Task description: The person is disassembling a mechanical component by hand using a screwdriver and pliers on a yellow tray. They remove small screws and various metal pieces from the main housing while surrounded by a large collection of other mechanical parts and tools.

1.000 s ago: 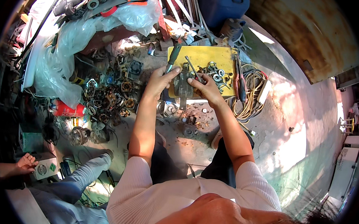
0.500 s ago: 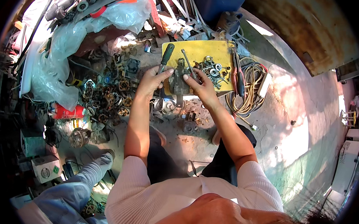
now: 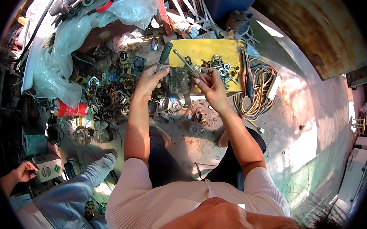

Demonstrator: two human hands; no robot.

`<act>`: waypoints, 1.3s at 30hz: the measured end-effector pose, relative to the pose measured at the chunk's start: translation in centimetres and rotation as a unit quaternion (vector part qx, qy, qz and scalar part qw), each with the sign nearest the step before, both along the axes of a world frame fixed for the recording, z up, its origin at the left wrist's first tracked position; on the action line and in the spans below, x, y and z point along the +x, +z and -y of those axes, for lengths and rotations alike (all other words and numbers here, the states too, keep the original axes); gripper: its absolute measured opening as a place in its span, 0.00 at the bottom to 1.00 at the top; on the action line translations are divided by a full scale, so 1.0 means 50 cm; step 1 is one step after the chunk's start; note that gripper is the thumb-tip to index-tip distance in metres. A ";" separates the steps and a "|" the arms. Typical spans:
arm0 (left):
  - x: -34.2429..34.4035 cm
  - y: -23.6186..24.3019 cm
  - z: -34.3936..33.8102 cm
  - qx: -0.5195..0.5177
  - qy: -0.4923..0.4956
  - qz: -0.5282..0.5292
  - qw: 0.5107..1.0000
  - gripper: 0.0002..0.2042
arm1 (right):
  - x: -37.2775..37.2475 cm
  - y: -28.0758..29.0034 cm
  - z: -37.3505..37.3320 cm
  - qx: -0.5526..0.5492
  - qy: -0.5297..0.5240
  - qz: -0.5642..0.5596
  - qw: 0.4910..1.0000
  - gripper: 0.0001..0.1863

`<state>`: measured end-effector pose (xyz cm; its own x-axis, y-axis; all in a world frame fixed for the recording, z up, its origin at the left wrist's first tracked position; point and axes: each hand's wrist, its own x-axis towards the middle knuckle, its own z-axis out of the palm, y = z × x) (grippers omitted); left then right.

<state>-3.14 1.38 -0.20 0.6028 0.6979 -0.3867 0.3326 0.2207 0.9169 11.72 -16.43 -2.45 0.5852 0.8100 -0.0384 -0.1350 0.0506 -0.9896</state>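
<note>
Dark part (image 3: pixel 179 81), between your hands, now shows a broader face. Your left hand (image 3: pixel 148 82) grips its left edge plus a green-handled screwdriver (image 3: pixel 165 52); your right hand (image 3: pixel 213 89) grasps a metal-shafted tool (image 3: pixel 184 60), slanting further left than before. Reads as repositioning; right-hand contact with part unclear.

The left hand (image 3: pixel 149 84) is just left of the yellow board (image 3: pixel 208 46), fingers curled into a grip and thumb (image 3: pixel 161 74) angled up toward the board. The right hand (image 3: pixel 213 88) crosses the board's near edge, fingers bent inward, thumb extended leftward. A gap separates the two hands. The left forearm (image 3: pixel 138 131) points almost straight forward, left of the board; the right forearm (image 3: pixel 241 136) slants inward toward the board's near edge. Both are bare below short, pale ribbed sleeves. The dark-trousered legs are parted, on the board's near side.
</note>
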 end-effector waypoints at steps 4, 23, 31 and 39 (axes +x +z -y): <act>0.000 -0.016 0.020 0.004 0.002 -0.013 1.000 0.14 | 0.036 0.006 0.008 0.002 -0.023 -0.092 0.996 0.12; -0.001 0.010 0.135 0.169 0.261 0.278 0.909 0.15 | -0.120 -0.179 0.123 -0.046 -0.033 0.005 0.998 0.12; -0.040 -0.016 0.089 0.038 0.227 0.265 0.936 0.17 | -0.214 -0.218 0.264 -0.178 0.031 0.222 0.958 0.18; -0.028 -0.044 0.050 -0.126 0.228 0.278 0.925 0.11 | -0.207 -0.407 0.346 -0.377 0.067 0.084 0.920 0.20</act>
<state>-4.57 -1.12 -2.37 0.4216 0.8588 -0.2909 -0.3544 0.4514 0.8189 1.38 -33.70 -22.81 0.5306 0.6560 -0.5368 0.0682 -0.6643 -0.7444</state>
